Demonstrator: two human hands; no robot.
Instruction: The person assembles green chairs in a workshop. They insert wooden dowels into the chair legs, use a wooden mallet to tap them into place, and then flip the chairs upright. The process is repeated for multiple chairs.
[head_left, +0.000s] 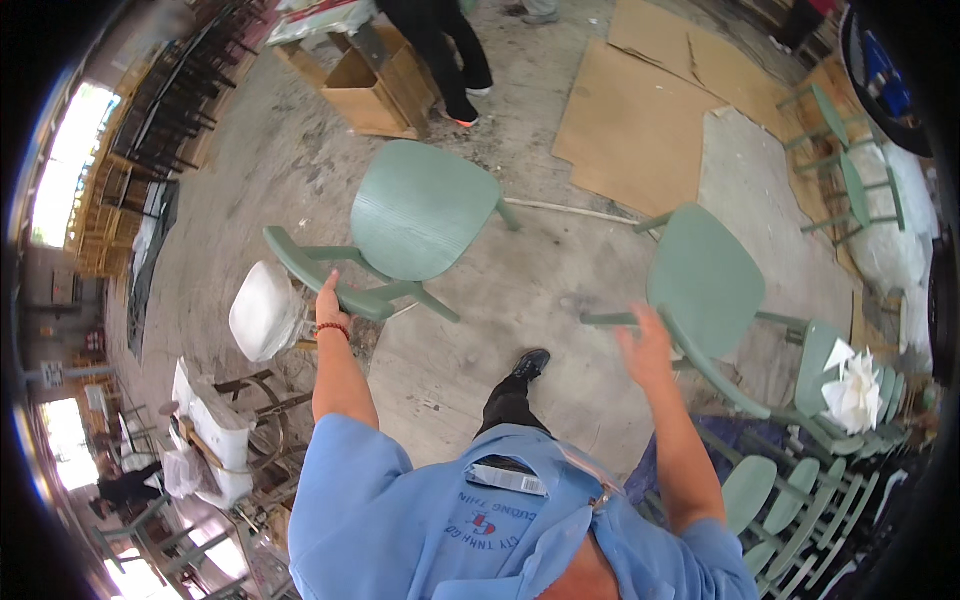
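Note:
A green wooden chair (425,210) stands ahead and to the left, its curved backrest toward me. My left hand (330,303), with a red bead bracelet at the wrist, is closed on that backrest. To the right is a second green chair (705,280) of the same kind, its backrest angled toward my right arm. My right hand (645,345) is raised beside this chair, slightly blurred, fingers apart and holding nothing. Whether it touches the chair's edge I cannot make out.
Cardboard sheets (640,130) cover floor ahead. A person (445,55) stands by a wooden box-like table (375,90). Several green chairs (790,495) crowd the lower right, with white paper (853,390) on one. A plastic-wrapped seat (265,312) sits left of my left hand.

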